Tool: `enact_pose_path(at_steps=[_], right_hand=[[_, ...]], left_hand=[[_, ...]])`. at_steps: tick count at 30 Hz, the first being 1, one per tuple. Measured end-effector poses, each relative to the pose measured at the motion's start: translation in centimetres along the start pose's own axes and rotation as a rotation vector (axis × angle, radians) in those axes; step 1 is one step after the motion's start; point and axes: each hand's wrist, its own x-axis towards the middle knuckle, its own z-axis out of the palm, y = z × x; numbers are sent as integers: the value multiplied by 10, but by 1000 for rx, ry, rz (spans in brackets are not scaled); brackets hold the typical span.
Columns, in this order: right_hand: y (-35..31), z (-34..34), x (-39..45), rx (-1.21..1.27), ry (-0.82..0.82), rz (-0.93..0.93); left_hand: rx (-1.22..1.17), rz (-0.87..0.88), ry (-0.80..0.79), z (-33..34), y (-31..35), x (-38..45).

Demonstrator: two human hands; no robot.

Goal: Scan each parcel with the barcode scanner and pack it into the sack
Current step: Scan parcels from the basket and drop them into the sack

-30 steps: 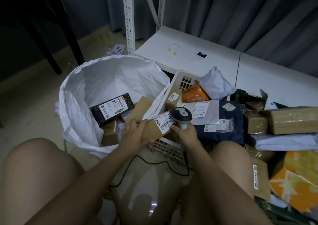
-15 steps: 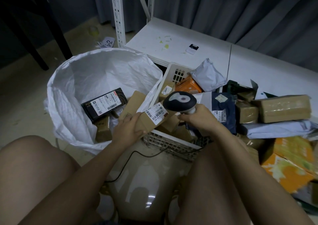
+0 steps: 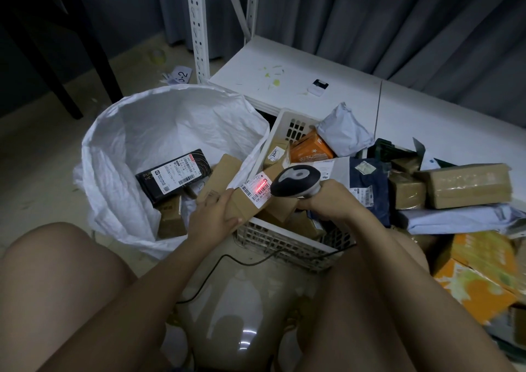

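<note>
Gripping the box [image 3: 244, 200] in my curled left hand [image 3: 212, 218], long axis toward the scanner [image 3: 296, 180] clutched in my right hand [image 3: 327, 203], I judge the sack [image 3: 119, 149] lies nearer my left.

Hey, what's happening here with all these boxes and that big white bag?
A seated person is scanning parcels. The left hand grips a small cardboard parcel over the edge of a white basket, label up. The right hand holds a barcode scanner, whose red beam falls on the parcel's label. The white sack to the left stands open with a black box and a few brown boxes already inside. More parcels lie piled on the right.
</note>
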Motion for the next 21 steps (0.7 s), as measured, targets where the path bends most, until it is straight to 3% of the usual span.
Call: enact_pose_path(at_steps=[13, 21], right_hand=[[-1, -6, -1, 150, -74, 86], [2, -2, -2, 275, -21, 50]], left_hand=[[0, -1, 3, 0, 3, -2], [48, -18, -41, -4, 8, -3]])
